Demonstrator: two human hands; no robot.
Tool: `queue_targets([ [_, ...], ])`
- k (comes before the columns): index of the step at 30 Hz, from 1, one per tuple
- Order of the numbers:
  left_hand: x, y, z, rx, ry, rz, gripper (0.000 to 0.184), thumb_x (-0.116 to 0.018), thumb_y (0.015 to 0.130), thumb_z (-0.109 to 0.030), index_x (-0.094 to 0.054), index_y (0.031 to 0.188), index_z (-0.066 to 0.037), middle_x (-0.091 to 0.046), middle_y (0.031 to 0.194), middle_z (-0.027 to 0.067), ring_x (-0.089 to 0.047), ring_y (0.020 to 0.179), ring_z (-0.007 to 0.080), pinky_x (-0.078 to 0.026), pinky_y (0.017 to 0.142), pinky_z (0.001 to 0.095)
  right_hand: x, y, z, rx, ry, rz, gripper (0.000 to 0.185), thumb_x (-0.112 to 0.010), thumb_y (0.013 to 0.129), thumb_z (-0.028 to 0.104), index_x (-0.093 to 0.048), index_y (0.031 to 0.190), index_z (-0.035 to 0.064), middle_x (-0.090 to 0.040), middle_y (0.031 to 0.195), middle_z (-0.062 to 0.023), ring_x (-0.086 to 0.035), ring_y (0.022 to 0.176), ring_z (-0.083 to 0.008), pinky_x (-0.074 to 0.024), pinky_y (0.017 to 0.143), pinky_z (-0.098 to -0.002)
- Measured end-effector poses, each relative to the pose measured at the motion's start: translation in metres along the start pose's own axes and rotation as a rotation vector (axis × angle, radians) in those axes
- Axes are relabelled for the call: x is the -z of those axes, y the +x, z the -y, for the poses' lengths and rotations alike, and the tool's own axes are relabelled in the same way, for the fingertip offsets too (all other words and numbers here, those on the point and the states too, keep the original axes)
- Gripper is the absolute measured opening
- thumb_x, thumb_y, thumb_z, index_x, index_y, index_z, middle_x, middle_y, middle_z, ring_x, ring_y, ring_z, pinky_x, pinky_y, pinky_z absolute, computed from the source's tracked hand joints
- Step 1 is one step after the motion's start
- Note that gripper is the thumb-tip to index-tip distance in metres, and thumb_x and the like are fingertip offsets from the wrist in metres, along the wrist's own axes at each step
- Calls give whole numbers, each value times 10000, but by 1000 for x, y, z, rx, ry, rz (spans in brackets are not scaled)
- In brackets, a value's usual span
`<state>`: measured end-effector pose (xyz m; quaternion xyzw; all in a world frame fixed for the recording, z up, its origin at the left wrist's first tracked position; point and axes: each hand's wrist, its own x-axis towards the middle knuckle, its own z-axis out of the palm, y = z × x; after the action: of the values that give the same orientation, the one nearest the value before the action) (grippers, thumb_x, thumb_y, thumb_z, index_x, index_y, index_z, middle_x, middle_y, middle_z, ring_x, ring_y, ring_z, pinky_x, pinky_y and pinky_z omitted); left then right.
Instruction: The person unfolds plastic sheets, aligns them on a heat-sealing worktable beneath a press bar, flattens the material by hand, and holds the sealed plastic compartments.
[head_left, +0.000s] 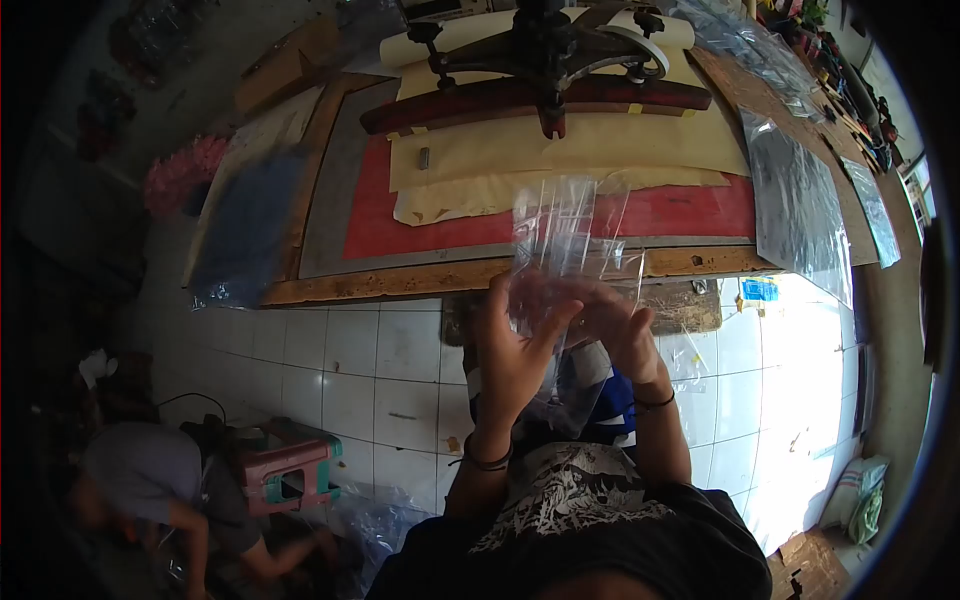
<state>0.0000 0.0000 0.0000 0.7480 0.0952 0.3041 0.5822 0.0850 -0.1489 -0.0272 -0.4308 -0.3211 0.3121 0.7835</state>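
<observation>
At the wood-edged grey tabletop (390,281), creased, flat clear plastic film (553,222) is clamped by the left hand (514,350); the right hand's (630,340) grip cannot be told; light, even pressure is advised.

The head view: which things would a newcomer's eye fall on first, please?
The clear plastic between the left hand and right hand, near the centre, comes first. Near the top is a dark metal frame with a reddish bar. At right, the white tiled floor glares brightly.
</observation>
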Motion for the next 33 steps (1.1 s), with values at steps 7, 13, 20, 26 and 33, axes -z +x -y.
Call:
queue_targets([
  [7,4,4,8,46,-210,-38,269,-789,950,-88,-614,1138,-7,-715,986,46,-663,870,103,-525,804,252,-14,10,8,-91,33,-216,389,-518,1112,268,-548,1346,-41,-703,1104,-150,-743,901,-243,-648,725,-377],
  [13,1,1,4,108,-350,-57,201,-772,968,-103,-635,1089,-18,-702,917,20,-627,797,59,-498,740,223,-19,8,18,-154,-131,-337,363,-573,1086,331,-636,1248,12,-687,980,-50,-672,800,-126,-604,656,-307],
  [20,5,5,15,45,-342,-202,138,-673,1044,-130,-647,1075,2,-693,890,20,-593,683,41,-482,625,193,-7,8,21,-110,299,-270,356,-518,1114,317,-630,1223,-3,-720,1050,-119,-745,896,-197,-614,677,-286],
  [26,-2,6,5,-65,-138,-227,151,-648,1050,-95,-665,1089,51,-725,912,64,-663,745,71,-543,642,235,-17,5,-3,68,-352,-215,329,-572,1095,297,-628,1235,4,-715,1068,-89,-673,929,-151,-562,749,-276],
  [33,27,18,8,11,-255,-285,168,-679,1043,-148,-665,963,-1,-635,804,-32,-463,643,-7,-347,548,182,2,13,23,-33,-516,-390,260,-578,1100,238,-652,1055,-7,-558,725,29,-469,618,-34,-408,540,-246],
])
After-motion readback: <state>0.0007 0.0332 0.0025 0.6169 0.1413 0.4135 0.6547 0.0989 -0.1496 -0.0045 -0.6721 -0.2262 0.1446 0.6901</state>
